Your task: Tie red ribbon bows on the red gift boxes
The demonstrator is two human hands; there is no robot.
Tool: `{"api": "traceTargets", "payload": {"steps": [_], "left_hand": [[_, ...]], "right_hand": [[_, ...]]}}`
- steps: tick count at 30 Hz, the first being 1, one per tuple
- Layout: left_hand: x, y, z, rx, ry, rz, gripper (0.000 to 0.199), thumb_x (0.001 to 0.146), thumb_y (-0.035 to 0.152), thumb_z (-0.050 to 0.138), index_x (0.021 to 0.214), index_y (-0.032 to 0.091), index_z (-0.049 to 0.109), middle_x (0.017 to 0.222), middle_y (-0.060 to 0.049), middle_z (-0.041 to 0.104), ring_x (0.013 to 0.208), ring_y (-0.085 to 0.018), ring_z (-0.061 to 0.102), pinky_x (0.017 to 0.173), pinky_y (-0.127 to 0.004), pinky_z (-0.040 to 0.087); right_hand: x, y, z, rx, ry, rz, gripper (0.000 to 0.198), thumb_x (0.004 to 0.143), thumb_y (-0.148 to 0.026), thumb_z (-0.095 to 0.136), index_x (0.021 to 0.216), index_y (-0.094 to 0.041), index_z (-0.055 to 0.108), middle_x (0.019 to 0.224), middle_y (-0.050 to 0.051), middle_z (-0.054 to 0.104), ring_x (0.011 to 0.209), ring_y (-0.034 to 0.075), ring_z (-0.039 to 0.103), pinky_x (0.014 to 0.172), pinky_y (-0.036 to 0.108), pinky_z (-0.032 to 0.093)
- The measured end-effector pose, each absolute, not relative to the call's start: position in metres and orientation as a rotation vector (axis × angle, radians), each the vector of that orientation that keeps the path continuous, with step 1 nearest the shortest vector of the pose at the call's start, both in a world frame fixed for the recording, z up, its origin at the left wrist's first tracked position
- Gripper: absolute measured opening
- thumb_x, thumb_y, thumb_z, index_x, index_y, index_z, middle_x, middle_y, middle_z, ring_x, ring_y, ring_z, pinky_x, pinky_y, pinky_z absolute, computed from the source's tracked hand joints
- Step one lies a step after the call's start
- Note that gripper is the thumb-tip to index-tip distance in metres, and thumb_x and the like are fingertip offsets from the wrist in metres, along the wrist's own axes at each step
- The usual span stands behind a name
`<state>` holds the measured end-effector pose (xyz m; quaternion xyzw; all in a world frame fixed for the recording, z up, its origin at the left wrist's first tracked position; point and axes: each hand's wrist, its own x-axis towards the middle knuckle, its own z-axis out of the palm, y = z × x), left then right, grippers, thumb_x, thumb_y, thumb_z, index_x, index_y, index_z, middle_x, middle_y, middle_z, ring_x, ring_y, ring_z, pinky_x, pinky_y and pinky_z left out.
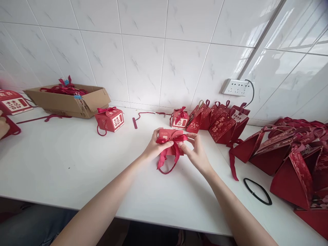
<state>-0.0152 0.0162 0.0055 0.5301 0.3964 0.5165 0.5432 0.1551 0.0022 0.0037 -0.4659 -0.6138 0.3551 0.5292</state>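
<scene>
A small red gift box (171, 132) with light printing is between my two hands over the white table. Across it lies a red ribbon tied in a bow (181, 137), its tails (162, 160) hanging down beside a twisted red cord handle (167, 172). My left hand (153, 146) grips the box's left side, its thumb pressed on the ribbon near the knot. On the other side my right hand (196, 153) has thumb and fingers bent round the bow's right loop; the fingertips are partly hidden.
Red boxes with bows (110, 119) (179, 119) stand near the wall. A cardboard carton (74, 107) holds red ribbons. Triangular red boxes (222, 128) crowd the right, near a black loop (257, 191) and a power strip (236, 87). Another person's hand (3, 125) shows at far left.
</scene>
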Motion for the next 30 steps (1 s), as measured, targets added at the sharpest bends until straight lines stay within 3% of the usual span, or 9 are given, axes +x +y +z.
{"api": "traceTargets", "payload": {"steps": [3, 8, 13, 17, 24, 30], "left_hand": [[-0.0146, 0.0147, 0.0071, 1.264, 0.953, 1.24, 0.06, 0.065, 0.029, 0.074, 0.111, 0.022, 0.037, 0.102, -0.002, 0.057, 0.099, -0.019, 0.06, 0.086, -0.036, 0.049], [-0.0151, 0.0136, 0.0099, 1.26, 0.983, 1.272, 0.055, 0.064, 0.028, 0.075, 0.102, 0.021, 0.036, 0.099, -0.001, 0.055, 0.096, -0.018, 0.059, 0.083, -0.035, 0.049], [-0.016, 0.014, 0.0109, 1.243, 1.029, 1.283, 0.055, 0.064, 0.029, 0.075, 0.1, 0.022, 0.035, 0.106, -0.003, 0.054, 0.098, -0.018, 0.059, 0.082, -0.033, 0.049], [-0.0155, 0.0137, 0.0122, 1.236, 1.094, 1.281, 0.055, 0.062, 0.028, 0.076, 0.098, 0.022, 0.035, 0.105, -0.002, 0.053, 0.097, -0.018, 0.059, 0.079, -0.032, 0.049], [-0.0142, 0.0138, 0.0131, 1.229, 1.12, 1.279, 0.055, 0.062, 0.027, 0.075, 0.097, 0.023, 0.033, 0.101, -0.002, 0.053, 0.096, -0.018, 0.058, 0.081, -0.034, 0.048], [-0.0145, 0.0147, 0.0115, 1.216, 1.103, 1.265, 0.058, 0.061, 0.026, 0.076, 0.099, 0.023, 0.032, 0.098, -0.001, 0.055, 0.094, -0.018, 0.059, 0.081, -0.034, 0.048]], "right_hand": [[0.1522, -0.0005, -0.0008, -1.11, -1.654, 0.668, 0.047, 0.071, -0.049, 0.067, 0.103, -0.023, 0.043, 0.114, 0.01, 0.044, 0.11, 0.025, 0.048, 0.075, 0.041, 0.059], [0.1512, -0.0041, 0.0017, -1.091, -1.827, 0.676, 0.024, 0.077, -0.04, 0.062, 0.075, -0.022, 0.047, 0.106, 0.007, 0.042, 0.1, 0.02, 0.052, 0.08, 0.04, 0.059], [0.1536, -0.0036, 0.0034, -1.071, -1.873, 0.699, 0.023, 0.08, -0.036, 0.06, 0.065, -0.021, 0.051, 0.105, 0.009, 0.044, 0.119, 0.026, 0.044, 0.083, 0.038, 0.057], [0.1551, -0.0032, 0.0033, -1.045, -1.917, 0.693, 0.022, 0.079, -0.033, 0.061, 0.063, -0.02, 0.052, 0.11, 0.009, 0.045, 0.12, 0.026, 0.045, 0.085, 0.04, 0.055], [0.1586, -0.0035, 0.0069, -1.094, -2.002, 0.661, 0.023, 0.079, -0.031, 0.06, 0.062, -0.019, 0.05, 0.112, 0.009, 0.043, 0.101, 0.024, 0.056, 0.086, 0.047, 0.05], [0.1588, -0.0041, 0.0086, -1.063, -2.034, 0.694, 0.023, 0.079, -0.03, 0.059, 0.062, -0.019, 0.049, 0.11, 0.009, 0.042, 0.11, 0.027, 0.052, 0.089, 0.049, 0.048]]}}
